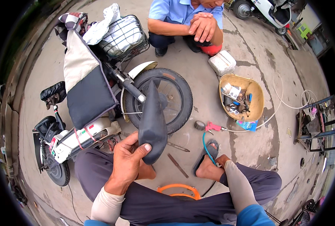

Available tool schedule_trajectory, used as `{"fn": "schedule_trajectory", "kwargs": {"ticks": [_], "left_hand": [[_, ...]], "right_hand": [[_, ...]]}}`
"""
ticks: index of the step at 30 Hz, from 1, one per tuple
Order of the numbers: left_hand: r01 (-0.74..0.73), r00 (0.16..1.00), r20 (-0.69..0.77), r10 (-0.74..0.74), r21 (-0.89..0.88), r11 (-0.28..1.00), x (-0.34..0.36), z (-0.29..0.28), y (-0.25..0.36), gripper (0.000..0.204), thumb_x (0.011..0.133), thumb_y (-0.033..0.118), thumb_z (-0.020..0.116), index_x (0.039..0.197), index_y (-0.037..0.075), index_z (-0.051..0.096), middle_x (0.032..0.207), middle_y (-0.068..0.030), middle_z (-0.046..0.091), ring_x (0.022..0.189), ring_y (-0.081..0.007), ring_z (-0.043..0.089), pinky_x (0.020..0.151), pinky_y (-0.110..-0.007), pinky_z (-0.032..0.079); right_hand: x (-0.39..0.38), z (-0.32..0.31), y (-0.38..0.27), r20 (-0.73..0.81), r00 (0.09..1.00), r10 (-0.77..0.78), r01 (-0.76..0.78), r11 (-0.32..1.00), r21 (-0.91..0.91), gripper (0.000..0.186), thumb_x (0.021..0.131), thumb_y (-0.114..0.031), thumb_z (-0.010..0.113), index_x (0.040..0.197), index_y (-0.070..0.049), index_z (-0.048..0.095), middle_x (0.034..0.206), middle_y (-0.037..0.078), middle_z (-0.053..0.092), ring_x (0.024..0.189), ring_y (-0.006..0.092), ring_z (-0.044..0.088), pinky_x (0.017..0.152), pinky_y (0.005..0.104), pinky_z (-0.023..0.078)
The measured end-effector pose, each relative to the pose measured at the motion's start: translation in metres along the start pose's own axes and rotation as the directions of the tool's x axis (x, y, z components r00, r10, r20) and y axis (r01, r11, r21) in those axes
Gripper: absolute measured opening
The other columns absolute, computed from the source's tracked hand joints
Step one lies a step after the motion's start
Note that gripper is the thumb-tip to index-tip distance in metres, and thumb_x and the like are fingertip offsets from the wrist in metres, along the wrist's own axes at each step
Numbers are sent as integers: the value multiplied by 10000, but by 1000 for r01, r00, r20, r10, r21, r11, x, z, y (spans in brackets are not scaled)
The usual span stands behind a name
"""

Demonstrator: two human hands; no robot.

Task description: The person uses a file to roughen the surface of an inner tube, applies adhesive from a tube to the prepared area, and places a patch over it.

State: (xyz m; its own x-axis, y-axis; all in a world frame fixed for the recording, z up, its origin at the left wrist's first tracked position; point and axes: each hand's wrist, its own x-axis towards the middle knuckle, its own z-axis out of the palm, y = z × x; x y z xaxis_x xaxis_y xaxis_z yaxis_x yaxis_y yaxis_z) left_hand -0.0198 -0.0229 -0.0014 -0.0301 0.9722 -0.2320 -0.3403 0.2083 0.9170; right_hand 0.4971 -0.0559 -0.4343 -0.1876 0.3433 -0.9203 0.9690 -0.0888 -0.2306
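Note:
My left hand (128, 160) is closed around the near end of a black rubber inner tube (152, 124), thumb on top. The tube is wide and rounded at my hand and narrows away from me, over the scooter's front wheel (178, 81). My right hand (223, 160) is low beside my right foot, with its fingers curled and partly hidden. A teal hose (205, 145) runs from a pink air inflator (213, 127) to beside that hand. Whether the fingers grip it cannot be made out. Two flat metal levers (178, 165) lie on the ground between my feet.
The white electric scooter (88, 132) lies on its side at left, with a wire basket (124, 37). A person (186, 22) in a blue shirt crouches opposite. A yellow tool bin (261, 88), a white block (223, 63) and a pale hose (269, 118) are at right.

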Motion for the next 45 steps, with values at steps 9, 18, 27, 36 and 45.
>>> {"fn": "schedule_trajectory", "kwargs": {"ticks": [9, 18, 27, 36, 45], "left_hand": [[24, 992, 119, -45, 173, 985, 6, 24, -30, 254, 991, -23, 651, 1242, -51, 683, 1125, -15, 645, 965, -82, 621, 865, -268, 503], [-31, 986, 164, -18, 296, 955, 17, 27, -53, 288, 936, 7, 670, 1214, -71, 679, 1007, -50, 643, 874, -99, 599, 759, -283, 487], [-144, 984, 164, 67, 522, 841, 17, 30, -50, 290, 917, 68, 703, 1175, -64, 696, 968, -28, 646, 813, -79, 566, 701, -291, 458], [-1, 995, 97, -6, 76, 997, 37, 15, -22, 279, 925, -40, 650, 1196, -68, 707, 987, -65, 743, 841, -105, 665, 770, -268, 528], [46, 996, 63, -59, 197, 979, 85, -9, 25, 269, 953, 5, 675, 1186, -129, 685, 1046, -127, 733, 897, -168, 700, 837, -302, 582]], "right_hand": [[-61, -28, -32, -455, 444, 772, -104, 549, 829, 297, 815, -81, 752, 1102, -118, 683, 1000, 142, 730, 852, 307, 712, 779, 396, 564], [-163, -110, -143, -492, 89, 866, 962, 53, 267, 585, 983, -19, 545, 1531, -60, 345, 1096, 134, 584, 717, 228, 612, 664, 371, 530], [-274, -182, -202, -849, -301, 435, 868, 494, -54, 304, 1077, -83, 503, 1365, 9, 530, 1245, 121, 512, 1058, 208, 587, 955, 333, 505], [-327, -226, -270, -821, -290, -492, 392, 721, -571, 343, 875, 151, 619, 1138, -40, 729, 1109, 156, 528, 896, 309, 636, 800, 368, 533], [-308, -241, -311, -832, -254, -494, 526, 651, -547, 433, 947, 80, 614, 1358, -41, 554, 1113, 185, 589, 881, 354, 659, 770, 393, 545]]}}
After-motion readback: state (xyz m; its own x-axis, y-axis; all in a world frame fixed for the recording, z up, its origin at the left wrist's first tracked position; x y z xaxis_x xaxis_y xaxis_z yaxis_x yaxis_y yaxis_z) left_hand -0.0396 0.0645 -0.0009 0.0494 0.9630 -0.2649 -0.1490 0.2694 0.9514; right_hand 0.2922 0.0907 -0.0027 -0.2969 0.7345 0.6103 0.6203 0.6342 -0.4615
